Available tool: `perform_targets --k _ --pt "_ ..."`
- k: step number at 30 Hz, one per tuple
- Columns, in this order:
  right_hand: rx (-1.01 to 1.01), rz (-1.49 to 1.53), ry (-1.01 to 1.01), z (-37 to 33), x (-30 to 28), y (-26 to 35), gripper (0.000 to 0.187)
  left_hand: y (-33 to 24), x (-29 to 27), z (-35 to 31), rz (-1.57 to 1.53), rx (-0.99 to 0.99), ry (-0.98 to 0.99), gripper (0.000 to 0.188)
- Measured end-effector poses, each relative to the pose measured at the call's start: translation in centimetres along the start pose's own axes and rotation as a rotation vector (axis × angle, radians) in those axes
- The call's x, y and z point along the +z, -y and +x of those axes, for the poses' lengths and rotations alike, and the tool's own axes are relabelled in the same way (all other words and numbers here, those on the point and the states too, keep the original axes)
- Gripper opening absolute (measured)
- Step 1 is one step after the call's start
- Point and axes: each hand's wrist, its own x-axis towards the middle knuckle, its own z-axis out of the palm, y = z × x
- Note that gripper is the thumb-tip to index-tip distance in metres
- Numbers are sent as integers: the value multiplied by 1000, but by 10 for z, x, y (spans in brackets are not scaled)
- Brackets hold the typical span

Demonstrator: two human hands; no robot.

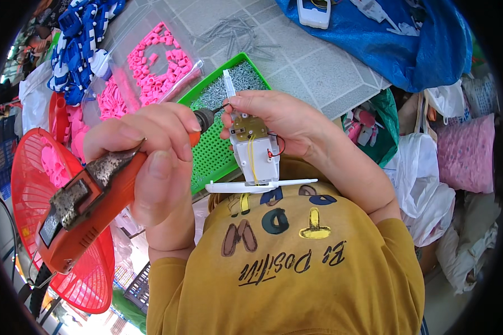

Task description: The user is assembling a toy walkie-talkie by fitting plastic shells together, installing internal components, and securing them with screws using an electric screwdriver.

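My left hand (156,134) is wrapped round an orange electric screwdriver (95,206) with worn dark patches on its side. The bit points right, its tip at the upper end of a white plastic housing (257,159), by my right fingers. My right hand (274,109) grips this housing at its upper end, thumb and fingers closed on it. A small brown circuit board (248,128), yellow wires and a red and black wire show on the housing. A wide flat white piece (262,186) crosses its lower end, close to my shirt. Whether the bit touches a screw is hidden by my fingers.
Under my hands lies a green perforated tray (212,167) with many small screws (229,84). Pink plastic parts (159,61) fill a clear box at the left. A red basket (28,184) stands left, blue-white parts (75,44) behind. Blue sheeting (374,53) covers the far right.
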Motion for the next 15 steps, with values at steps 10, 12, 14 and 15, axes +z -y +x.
perform_targets --k 10,12,14,15 --pt "-22 -25 4 1 0 -1 23 -2 -3 2 7 22 60 34" --pt "-12 -30 0 1 -1 -1 23 -5 0 1 9 28 38 33" --pt "0 -36 -3 1 -1 -1 23 -10 3 -1 12 35 14 33" --pt "4 -36 -4 0 -1 0 24 -14 5 -2 12 9 -29 30"
